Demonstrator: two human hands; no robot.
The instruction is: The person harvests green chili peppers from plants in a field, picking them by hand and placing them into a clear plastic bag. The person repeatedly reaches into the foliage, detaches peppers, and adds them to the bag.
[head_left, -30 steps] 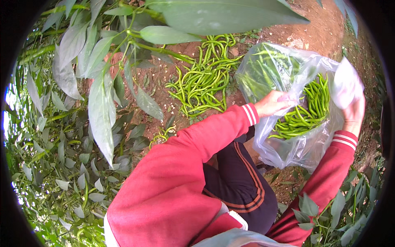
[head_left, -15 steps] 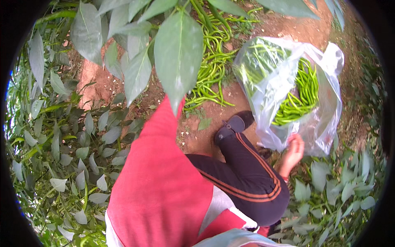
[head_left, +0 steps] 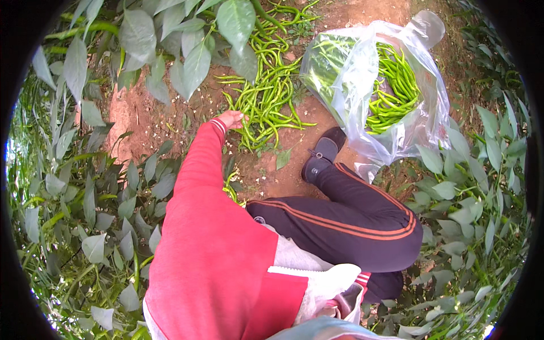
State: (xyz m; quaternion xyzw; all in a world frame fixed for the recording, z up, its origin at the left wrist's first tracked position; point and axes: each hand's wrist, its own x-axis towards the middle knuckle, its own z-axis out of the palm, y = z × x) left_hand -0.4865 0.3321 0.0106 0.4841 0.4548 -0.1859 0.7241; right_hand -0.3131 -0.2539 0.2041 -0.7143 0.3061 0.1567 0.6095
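Observation:
A long heap of slim green chili peppers (head_left: pixel 269 99) lies on the brown soil in front of me. My left hand (head_left: pixel 231 119), at the end of a red sleeve, reaches the heap's left edge and touches the peppers there. Its fingers are small and partly lost among the peppers, so their grip does not show. To the right of the heap stands a clear plastic bag (head_left: pixel 354 107), its mouth spread wide, with many more green chili peppers (head_left: pixel 396 85) inside. My right hand is out of sight; only a striped cuff (head_left: pixel 362 278) shows beside my thigh.
Leafy pepper plants (head_left: pixel 102 226) crowd the left side, and more plants (head_left: pixel 470 215) grow along the right. Broad leaves (head_left: pixel 235 22) hang over the top of the heap. My bent leg (head_left: pixel 362 226) and dark shoe (head_left: pixel 324 153) lie between the heap and the bag.
The view has shifted, so the heap and my left hand now show from behind the large leaf. My right hand, before at the bag's near edge, has left the view.

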